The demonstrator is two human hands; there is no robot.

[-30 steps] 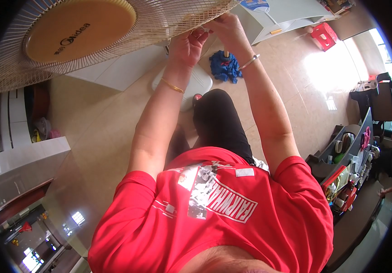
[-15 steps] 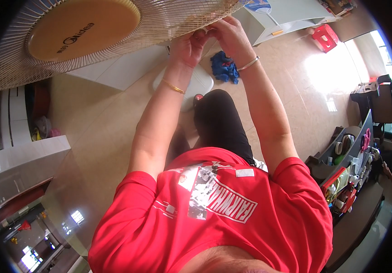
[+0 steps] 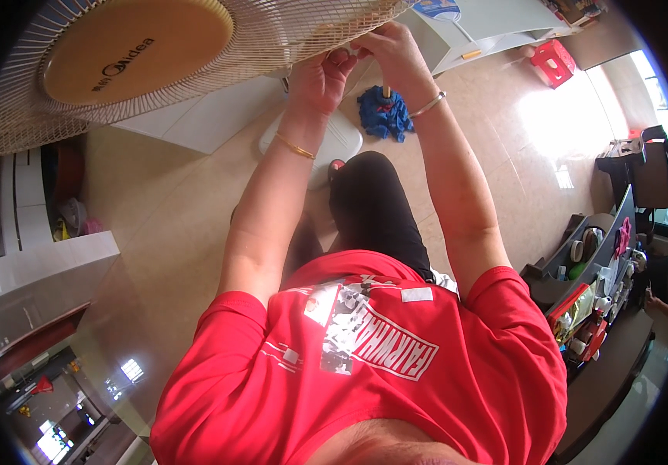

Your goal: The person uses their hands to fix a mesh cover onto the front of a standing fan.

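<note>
A standing electric fan's cream wire guard [image 3: 272, 39] with a round tan centre plate [image 3: 140, 50] fills the upper left. At the guard's lower right rim, both hands are raised close together. My left hand [image 3: 321, 81] has its fingers curled in a pinch just under the rim. My right hand [image 3: 396, 56] is closed beside it, fingertips meeting the left ones around a small whitish bit. What that bit is cannot be made out, as the wires partly cover the fingers. Below the hands stands the fan's white base [image 3: 347, 139].
A blue mop head [image 3: 384, 116] lies on the tiled floor. A white cabinet [image 3: 497, 35] carries a blue paddle hand fan [image 3: 438, 9]. A red stool [image 3: 553, 63] stands beyond. A cluttered shelf [image 3: 582, 310] is at right, near another person's hand [image 3: 661, 304].
The fan guard has shifted slightly left. My right hand has drawn a little apart from the left, and the mop's handle now shows. At far right, the other person's hand has lowered.
</note>
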